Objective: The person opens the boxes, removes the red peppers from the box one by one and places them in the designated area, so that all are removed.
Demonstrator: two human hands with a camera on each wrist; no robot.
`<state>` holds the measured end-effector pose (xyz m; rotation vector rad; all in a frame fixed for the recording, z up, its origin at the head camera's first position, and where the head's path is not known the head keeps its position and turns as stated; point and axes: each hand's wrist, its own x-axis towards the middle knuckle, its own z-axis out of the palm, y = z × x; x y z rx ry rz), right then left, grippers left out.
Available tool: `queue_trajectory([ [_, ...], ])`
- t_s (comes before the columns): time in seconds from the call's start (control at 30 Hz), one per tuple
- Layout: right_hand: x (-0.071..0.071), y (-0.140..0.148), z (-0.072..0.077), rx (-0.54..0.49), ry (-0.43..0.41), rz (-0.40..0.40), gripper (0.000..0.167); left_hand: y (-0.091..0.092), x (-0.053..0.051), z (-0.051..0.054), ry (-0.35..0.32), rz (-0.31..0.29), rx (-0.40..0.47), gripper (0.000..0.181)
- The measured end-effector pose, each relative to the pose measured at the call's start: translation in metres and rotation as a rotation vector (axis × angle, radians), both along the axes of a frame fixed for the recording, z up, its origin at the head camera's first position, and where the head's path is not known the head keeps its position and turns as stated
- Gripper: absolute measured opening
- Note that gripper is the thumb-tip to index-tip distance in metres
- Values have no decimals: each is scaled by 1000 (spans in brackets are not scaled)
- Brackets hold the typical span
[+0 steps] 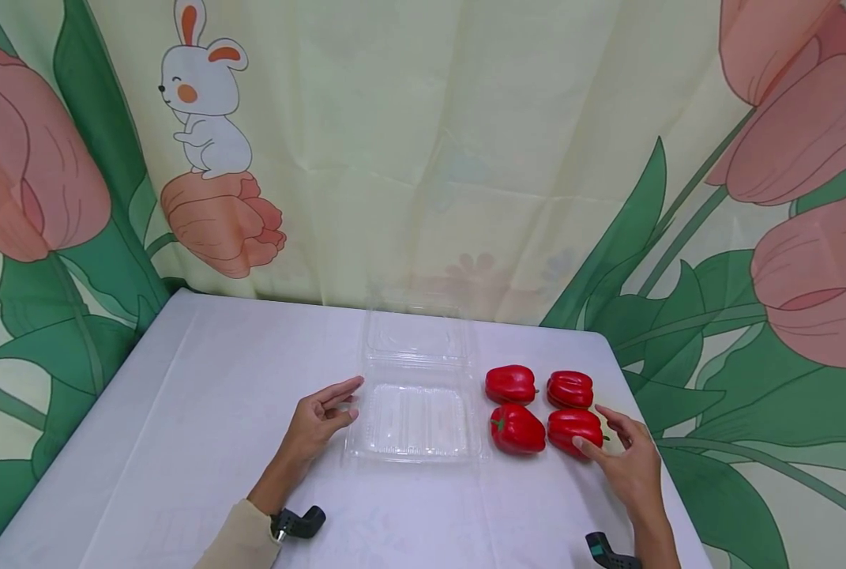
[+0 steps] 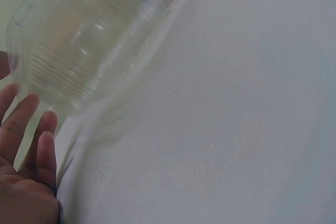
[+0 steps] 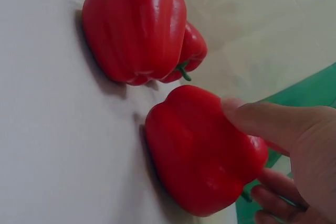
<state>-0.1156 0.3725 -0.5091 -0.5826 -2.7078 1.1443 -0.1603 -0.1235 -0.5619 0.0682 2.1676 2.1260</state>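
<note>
A clear plastic clamshell container (image 1: 417,423) lies on the table, its lid (image 1: 415,336) folded back toward the curtain. By the container's left edge is my left hand (image 1: 321,415), its fingers loosely bent, the fingertips at the rim; in the left wrist view, whether they press it is hard to tell. At the right, my right hand (image 1: 632,458) holds the nearest right red bell pepper (image 3: 202,153), thumb on one side and fingers round the stem end. That pepper rests on the table. Beside it sits another red bell pepper (image 1: 517,429).
Two more red bell peppers, one at back left (image 1: 510,384) and one at back right (image 1: 569,389), stand behind the front pair. A white cloth covers the table (image 1: 202,411). Behind it hangs a curtain (image 1: 394,158) printed with tulips and a rabbit.
</note>
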Motion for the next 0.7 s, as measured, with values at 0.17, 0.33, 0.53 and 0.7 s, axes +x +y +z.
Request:
queue_trajectory([
  [0.17,-1,-6,8,1,43,3,84,0,1,0,-10,12,15,51],
  [0.33,-4,-16,16,4,108,19,82,0,0,0,-13,29,54,47],
  [0.53,-9,-31,24,11,194,59,80,-2,-2,4,14,66,55,41],
  [0.7,-15,-50,33,69,208,99,85,-6,-3,14,100,110,-126,39],
])
